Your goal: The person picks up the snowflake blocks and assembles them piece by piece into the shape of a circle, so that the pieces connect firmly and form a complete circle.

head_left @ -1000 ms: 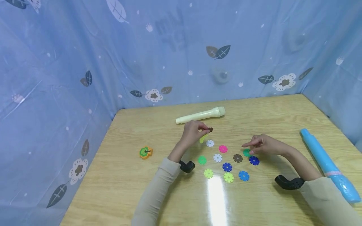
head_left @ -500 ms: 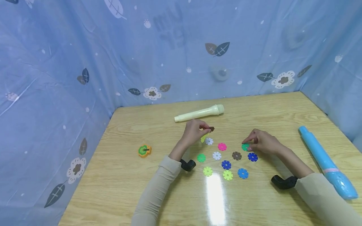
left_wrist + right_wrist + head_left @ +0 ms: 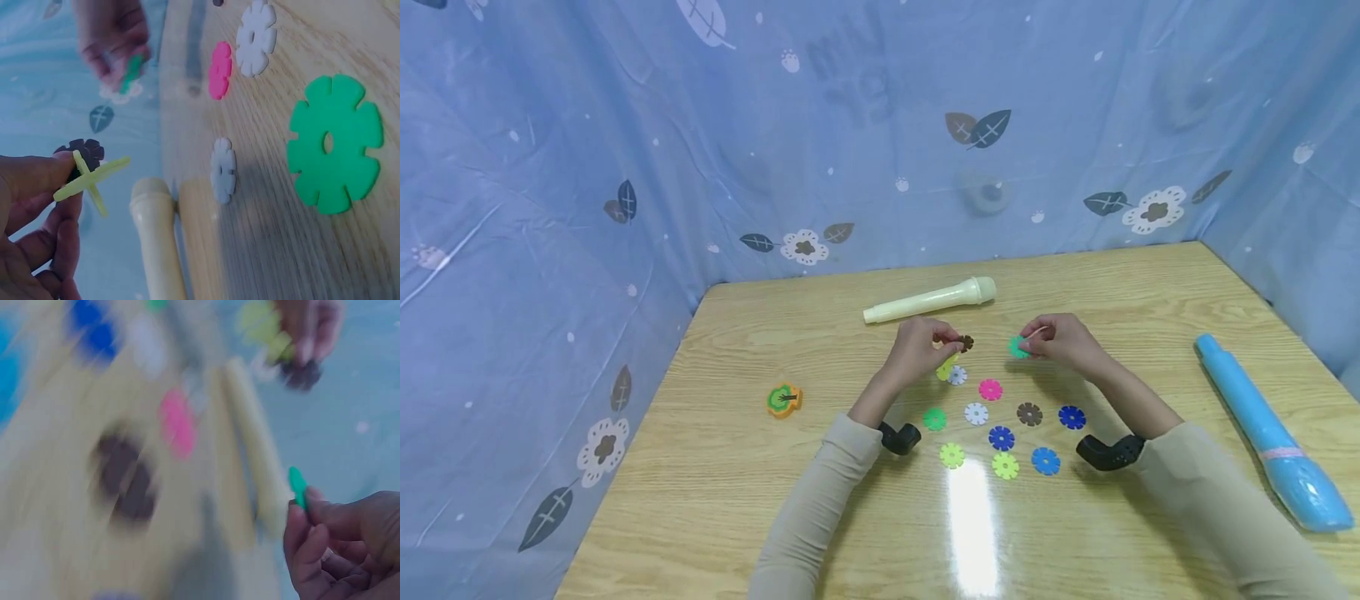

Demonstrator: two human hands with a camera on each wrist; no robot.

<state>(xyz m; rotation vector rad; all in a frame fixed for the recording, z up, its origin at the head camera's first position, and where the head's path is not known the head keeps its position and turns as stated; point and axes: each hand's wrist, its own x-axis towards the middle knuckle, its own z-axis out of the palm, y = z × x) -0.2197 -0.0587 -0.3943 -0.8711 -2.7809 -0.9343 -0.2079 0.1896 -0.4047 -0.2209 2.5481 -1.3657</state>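
My left hand (image 3: pixel 917 350) pinches a cluster of flat, notched interlocking discs above the table. In the left wrist view, a dark brown disc (image 3: pixel 92 150) sits by the thumb, joined to yellow pieces (image 3: pixel 94 178) that cross each other. To its right, my right hand (image 3: pixel 1066 342) pinches a green notched disc (image 3: pixel 1018 347) between thumb and forefinger. That green disc shows edge-on in the right wrist view, which is blurred. The two hands are apart, and the green disc does not touch the cluster.
Loose discs lie below the hands, among them a pink one (image 3: pixel 990 389), a brown one (image 3: pixel 1029 414) and a second green one (image 3: pixel 935 419). A cream toy microphone (image 3: pixel 931 301) lies behind, a blue wrapped stick (image 3: pixel 1270 437) at right, a tree-pattern piece (image 3: pixel 784 400) at left.
My right hand has picked the green disc up off the table and carried it left and away from me, toward the left hand. The left hand has barely moved.
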